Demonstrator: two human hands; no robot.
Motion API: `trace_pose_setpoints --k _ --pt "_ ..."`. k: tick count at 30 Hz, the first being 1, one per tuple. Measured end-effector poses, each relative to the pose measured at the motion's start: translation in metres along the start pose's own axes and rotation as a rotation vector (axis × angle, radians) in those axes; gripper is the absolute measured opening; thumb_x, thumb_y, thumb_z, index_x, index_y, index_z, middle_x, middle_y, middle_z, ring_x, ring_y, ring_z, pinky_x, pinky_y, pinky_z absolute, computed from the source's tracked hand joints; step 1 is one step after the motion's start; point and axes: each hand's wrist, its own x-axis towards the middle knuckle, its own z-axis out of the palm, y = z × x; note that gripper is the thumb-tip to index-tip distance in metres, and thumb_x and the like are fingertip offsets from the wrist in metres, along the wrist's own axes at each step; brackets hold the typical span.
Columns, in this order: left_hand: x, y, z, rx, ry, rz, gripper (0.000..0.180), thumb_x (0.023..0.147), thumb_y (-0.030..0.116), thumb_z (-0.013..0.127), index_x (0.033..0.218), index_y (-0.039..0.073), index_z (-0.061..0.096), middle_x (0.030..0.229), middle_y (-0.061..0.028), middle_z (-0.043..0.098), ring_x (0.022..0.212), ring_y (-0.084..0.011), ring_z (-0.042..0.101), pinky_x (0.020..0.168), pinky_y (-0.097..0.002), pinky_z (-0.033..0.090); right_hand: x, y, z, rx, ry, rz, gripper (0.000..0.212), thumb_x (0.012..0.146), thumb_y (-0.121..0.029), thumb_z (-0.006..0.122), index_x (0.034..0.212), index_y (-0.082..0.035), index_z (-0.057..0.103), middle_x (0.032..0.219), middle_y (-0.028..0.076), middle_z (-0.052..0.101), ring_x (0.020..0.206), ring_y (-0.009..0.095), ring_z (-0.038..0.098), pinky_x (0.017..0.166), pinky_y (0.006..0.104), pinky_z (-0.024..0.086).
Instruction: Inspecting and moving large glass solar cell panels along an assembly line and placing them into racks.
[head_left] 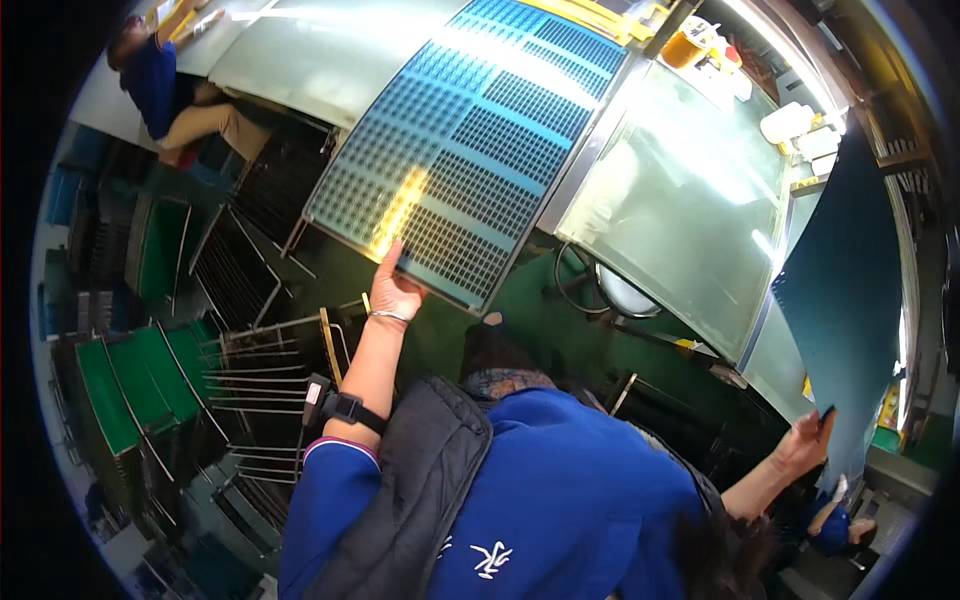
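My left hand [398, 290] grips the near edge of a large rectangular circuit board panel [440, 170], thumb on top and fingers underneath, out of sight. The panel is blue and dark, covered in blocks of small repeated cells, with bright reflections on it. It slopes away from me to the far table. At the far right, my right hand [802, 447] is closed at the lower edge of a large dark teal panel [845, 270] that hangs upright. A small orange-brown, dark-edged patch shows at those fingertips; I cannot tell what it is.
A glass-topped table [675, 200] stands right of the circuit board panel, with an orange tub [688, 45] and white containers [788, 122] behind. Wire racks [265, 375] and green boards [140, 385] fill the left. One person [165, 85] works far left, another [838, 525] lower right.
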Motion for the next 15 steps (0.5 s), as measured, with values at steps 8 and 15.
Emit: trace_pose_setpoints --k 8,15 --pt "-0.003 -0.012 0.012 0.138 -0.113 0.073 0.036 0.085 0.002 0.067 0.119 0.001 0.055 0.111 -0.0113 0.064 0.102 -0.0258 0.063 0.092 -0.0418 0.052 0.048 0.097 0.003 0.058 -0.004 0.298 0.019 0.095 -0.005 0.055 0.109 0.007 0.060 0.103 0.018 0.069 0.077 0.023 0.070 0.065 0.0301 0.061" --pt "-0.063 0.016 0.030 0.141 -0.249 0.230 0.050 0.077 -0.007 0.064 0.125 0.001 0.053 0.115 -0.0132 0.063 0.101 -0.0265 0.064 0.087 -0.0376 0.054 0.076 0.129 0.008 0.054 -0.015 0.312 0.016 0.092 0.000 0.057 0.106 0.007 0.061 0.102 0.018 0.069 0.084 0.023 0.070 0.071 0.0282 0.063"
